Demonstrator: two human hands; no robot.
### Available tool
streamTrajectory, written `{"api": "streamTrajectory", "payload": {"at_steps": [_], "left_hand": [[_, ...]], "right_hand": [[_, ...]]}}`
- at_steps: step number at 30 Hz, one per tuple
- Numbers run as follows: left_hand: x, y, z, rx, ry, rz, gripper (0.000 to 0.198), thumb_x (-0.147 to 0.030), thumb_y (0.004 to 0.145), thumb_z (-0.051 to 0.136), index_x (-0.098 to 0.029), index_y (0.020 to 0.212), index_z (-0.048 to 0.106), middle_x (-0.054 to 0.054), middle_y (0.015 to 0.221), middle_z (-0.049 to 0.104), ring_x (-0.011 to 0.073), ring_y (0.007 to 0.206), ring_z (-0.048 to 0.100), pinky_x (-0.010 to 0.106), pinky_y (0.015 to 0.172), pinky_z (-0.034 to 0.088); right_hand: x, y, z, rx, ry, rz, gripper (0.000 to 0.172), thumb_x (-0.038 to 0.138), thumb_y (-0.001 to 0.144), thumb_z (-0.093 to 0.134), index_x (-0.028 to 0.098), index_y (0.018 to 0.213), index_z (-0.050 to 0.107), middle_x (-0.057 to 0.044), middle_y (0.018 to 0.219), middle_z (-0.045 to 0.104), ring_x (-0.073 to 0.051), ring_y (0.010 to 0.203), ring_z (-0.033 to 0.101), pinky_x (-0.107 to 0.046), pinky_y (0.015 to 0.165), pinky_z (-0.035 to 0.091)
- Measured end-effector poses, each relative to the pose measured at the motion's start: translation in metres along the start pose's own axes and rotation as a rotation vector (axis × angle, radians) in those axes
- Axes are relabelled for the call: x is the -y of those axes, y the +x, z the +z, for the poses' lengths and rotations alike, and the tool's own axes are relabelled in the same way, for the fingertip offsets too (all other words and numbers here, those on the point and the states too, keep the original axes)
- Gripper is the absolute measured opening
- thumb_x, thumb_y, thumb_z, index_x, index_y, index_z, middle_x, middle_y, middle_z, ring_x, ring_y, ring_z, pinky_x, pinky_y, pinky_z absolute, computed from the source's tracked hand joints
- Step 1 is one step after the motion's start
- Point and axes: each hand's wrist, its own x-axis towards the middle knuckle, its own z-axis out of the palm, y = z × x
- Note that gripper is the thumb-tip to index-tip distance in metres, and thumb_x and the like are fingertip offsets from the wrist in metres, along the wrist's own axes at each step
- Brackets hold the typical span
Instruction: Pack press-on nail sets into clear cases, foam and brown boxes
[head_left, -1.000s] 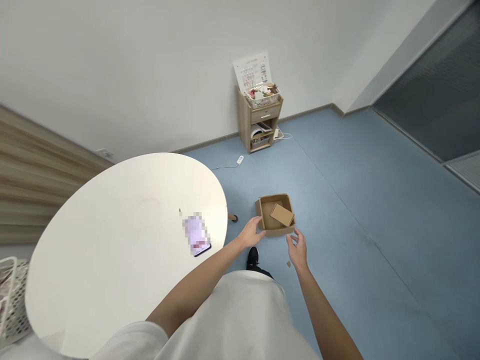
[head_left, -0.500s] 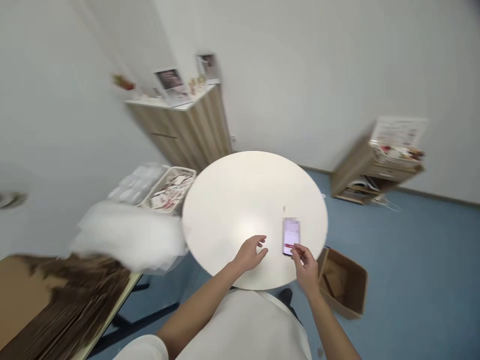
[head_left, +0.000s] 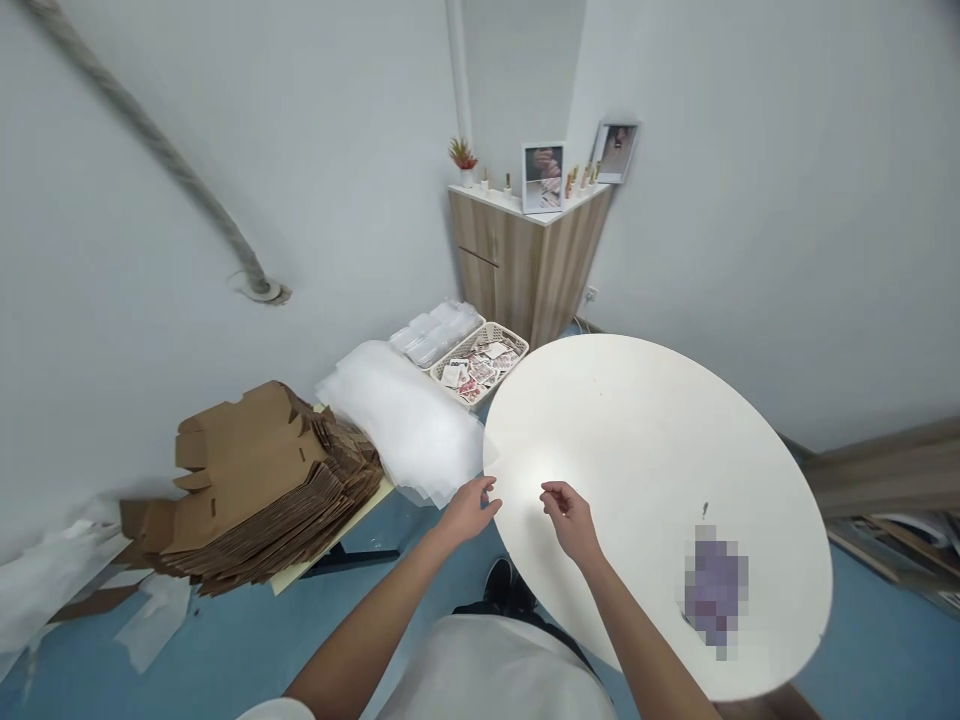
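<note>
Head view: left hand hovering by round table, left edge, fingers standing apart.
Right hand: hovering inside edge, fingers curling; pinch unclear.
White sheets: lying past edge; room opening rightward.

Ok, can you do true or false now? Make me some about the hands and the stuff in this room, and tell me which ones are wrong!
1. The right hand is over the white table. True.
2. The left hand is gripping the stacked cardboard. False: the left hand is apart from the stacked cardboard, near the edge of the white table.
3. The basket beside the table has printed cards in it. True.
4. The plant is on the floor. False: the plant is on the corner cabinet.
5. The floor is blue. True.
</note>
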Motion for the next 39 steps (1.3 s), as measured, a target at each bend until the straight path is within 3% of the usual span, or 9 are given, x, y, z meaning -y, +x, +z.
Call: {"api": "streamTrajectory", "payload": {"at_steps": [6,10,14,19,23,27,30,34,39], "left_hand": [[0.016,-0.005,-0.021,-0.071,-0.010,-0.092,0.049,-0.046,0.071,0.051,-0.020,0.112,0.053,0.009,0.111,0.058,0.0239,0.092,0.057,0.032,0.072,0.045],[0.024,0.008,-0.034,-0.145,-0.037,-0.108,0.049,-0.045,0.070,0.054,-0.018,0.110,0.053,0.010,0.110,0.058,0.0231,0.091,0.057,0.032,0.075,0.045],[0.033,0.049,-0.050,-0.192,-0.112,-0.110,0.043,-0.042,0.070,0.057,-0.018,0.106,0.055,0.009,0.111,0.057,0.0222,0.094,0.057,0.033,0.077,0.046],[0.042,0.128,-0.079,-0.214,-0.319,-0.083,0.035,-0.034,0.072,0.058,-0.018,0.103,0.056,0.009,0.112,0.057,0.0200,0.095,0.058,0.032,0.080,0.047],[0.050,0.192,-0.096,-0.168,-0.391,-0.080,0.040,-0.031,0.072,0.060,-0.017,0.109,0.053,0.010,0.114,0.056,0.0219,0.102,0.055,0.033,0.084,0.045],[0.058,0.241,-0.106,-0.123,-0.340,-0.101,0.042,-0.032,0.074,0.057,-0.014,0.112,0.050,0.012,0.116,0.055,0.0233,0.109,0.049,0.035,0.089,0.040],[0.060,0.263,-0.111,-0.093,-0.238,-0.102,0.044,-0.032,0.074,0.056,-0.014,0.114,0.049,0.012,0.120,0.052,0.0244,0.113,0.046,0.036,0.093,0.035],[0.060,0.275,-0.111,-0.079,-0.141,-0.052,0.045,-0.028,0.074,0.055,-0.015,0.115,0.049,0.011,0.123,0.049,0.0241,0.116,0.043,0.035,0.097,0.030],[0.063,0.279,-0.107,-0.060,-0.094,-0.039,0.046,-0.026,0.072,0.055,-0.014,0.116,0.049,0.013,0.119,0.052,0.0257,0.115,0.042,0.037,0.097,0.029]], "right_hand": [[-0.005,0.044,0.018,0.159,-0.051,0.035,0.030,0.043,0.070,0.053,0.019,0.086,0.061,-0.003,0.072,0.062,-0.016,0.063,0.057,-0.032,0.062,0.046],[-0.005,0.075,0.032,0.185,-0.086,0.010,0.029,0.041,0.069,0.053,0.020,0.086,0.062,-0.004,0.076,0.064,-0.017,0.066,0.058,-0.033,0.064,0.047],[-0.002,0.112,0.047,0.146,-0.120,-0.007,0.025,0.038,0.067,0.054,0.022,0.084,0.063,-0.005,0.085,0.066,-0.020,0.076,0.060,-0.036,0.070,0.048],[0.005,0.171,0.075,0.072,-0.162,0.021,0.028,0.034,0.067,0.052,0.023,0.089,0.064,-0.005,0.091,0.067,-0.021,0.083,0.061,-0.039,0.078,0.047],[0.013,0.216,0.101,-0.001,-0.204,0.025,0.031,0.034,0.067,0.052,0.022,0.092,0.064,-0.005,0.092,0.066,-0.021,0.084,0.060,-0.037,0.080,0.046],[0.018,0.250,0.125,-0.002,-0.234,0.119,0.038,0.035,0.067,0.052,0.020,0.101,0.060,-0.004,0.090,0.065,-0.019,0.083,0.059,-0.036,0.080,0.045],[0.017,0.265,0.141,0.001,-0.237,0.175,0.044,0.036,0.067,0.052,0.019,0.107,0.057,-0.007,0.101,0.062,-0.020,0.090,0.058,-0.034,0.080,0.044],[0.010,0.275,0.154,-0.043,-0.287,0.196,0.050,0.033,0.065,0.053,0.017,0.113,0.052,-0.010,0.114,0.055,-0.022,0.099,0.053,-0.034,0.083,0.042],[0.002,0.281,0.161,-0.068,-0.272,0.183,0.049,0.031,0.065,0.051,0.016,0.112,0.053,-0.008,0.106,0.058,-0.021,0.097,0.052,-0.033,0.080,0.043]]}}
